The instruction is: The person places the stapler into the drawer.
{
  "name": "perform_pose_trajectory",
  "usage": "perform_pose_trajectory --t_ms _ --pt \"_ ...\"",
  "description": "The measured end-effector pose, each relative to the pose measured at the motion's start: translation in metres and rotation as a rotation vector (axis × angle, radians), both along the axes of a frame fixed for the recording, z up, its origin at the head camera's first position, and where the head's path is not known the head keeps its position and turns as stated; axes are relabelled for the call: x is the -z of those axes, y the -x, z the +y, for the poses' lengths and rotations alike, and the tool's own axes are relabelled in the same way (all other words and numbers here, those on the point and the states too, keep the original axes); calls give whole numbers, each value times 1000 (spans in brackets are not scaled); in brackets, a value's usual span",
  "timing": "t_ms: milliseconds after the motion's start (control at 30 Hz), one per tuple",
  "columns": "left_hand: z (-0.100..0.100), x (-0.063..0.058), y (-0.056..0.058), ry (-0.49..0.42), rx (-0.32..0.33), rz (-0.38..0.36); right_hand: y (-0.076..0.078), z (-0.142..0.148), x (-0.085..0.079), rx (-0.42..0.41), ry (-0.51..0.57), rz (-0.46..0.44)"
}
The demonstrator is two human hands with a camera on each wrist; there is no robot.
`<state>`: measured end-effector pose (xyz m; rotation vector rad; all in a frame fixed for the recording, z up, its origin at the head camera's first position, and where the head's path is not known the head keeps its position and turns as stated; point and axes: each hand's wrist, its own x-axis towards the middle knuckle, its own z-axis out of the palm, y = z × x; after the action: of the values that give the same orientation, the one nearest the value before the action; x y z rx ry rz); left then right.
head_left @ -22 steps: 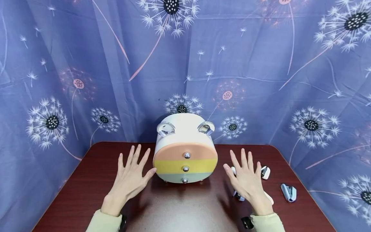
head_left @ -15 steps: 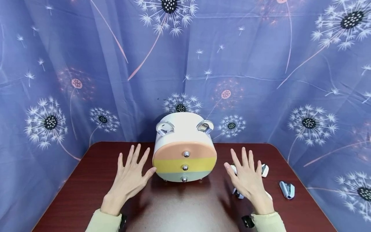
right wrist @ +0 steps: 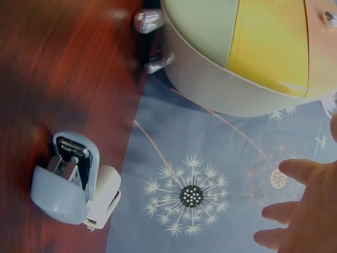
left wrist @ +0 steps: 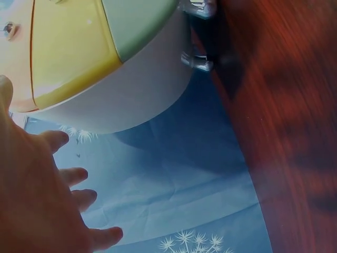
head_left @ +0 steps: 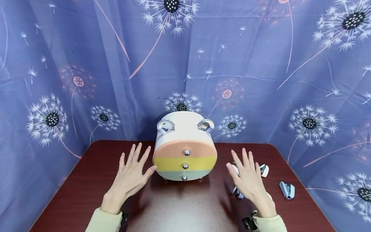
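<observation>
A small white cabinet (head_left: pixel 182 129) with a rounded front stands at the back middle of the table. Its peach drawer (head_left: pixel 171 149), yellow drawer (head_left: pixel 171 163) and pale green drawer (head_left: pixel 171 175) each have a silver knob, and all sit closed. My left hand (head_left: pixel 128 178) is spread palm down at the cabinet's left, its thumb overlapping the cabinet's edge in the head view. To the right, my right hand (head_left: pixel 250 182) is spread too, fingers straight, holding nothing. Beneath and around it lie small staplers, among them a blue stapler (right wrist: pixel 60 195) and a white stapler (right wrist: pixel 107 192), partly hidden.
Another light blue stapler (head_left: pixel 287 190) lies farther right on the dark red table (head_left: pixel 75 193), and a white one (head_left: pixel 264 170) lies behind the right hand. Two silver ear-like rings top the cabinet. A blue dandelion-print curtain (head_left: pixel 139 96) hangs behind and at both sides.
My right hand has turned and shifted slightly, its thumb a little farther right. The left hand stays nearly in place. The head view has shifted a little.
</observation>
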<state>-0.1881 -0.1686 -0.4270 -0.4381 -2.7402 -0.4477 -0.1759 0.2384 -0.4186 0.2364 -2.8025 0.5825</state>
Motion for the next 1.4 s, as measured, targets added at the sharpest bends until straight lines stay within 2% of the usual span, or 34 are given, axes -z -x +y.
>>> perform_pose_trajectory --t_ms 167,333,533,633,800,967,1067,1167,1400 --pt "2 -3 1 -34 21 -17 -1 2 -3 -11 33 14" --pt "3 -6 2 -99 48 -1 -2 2 -9 -35 80 51" --pt "5 -10 4 -174 66 45 -2 -4 -17 -81 117 141" --pt "6 -12 7 -217 67 64 -1 -7 -19 -106 137 215" --pt "12 -13 13 -314 75 89 0 -15 -25 -153 197 348" --pt "19 -14 19 -417 66 141 1 -27 -34 -202 246 441" --pt "22 -14 23 -472 53 157 1 -34 -38 -227 257 478" --pt "26 -16 27 -538 49 141 2 -42 -41 -249 262 501" --pt "34 -21 37 -707 73 122 6 -60 -44 -313 283 512"
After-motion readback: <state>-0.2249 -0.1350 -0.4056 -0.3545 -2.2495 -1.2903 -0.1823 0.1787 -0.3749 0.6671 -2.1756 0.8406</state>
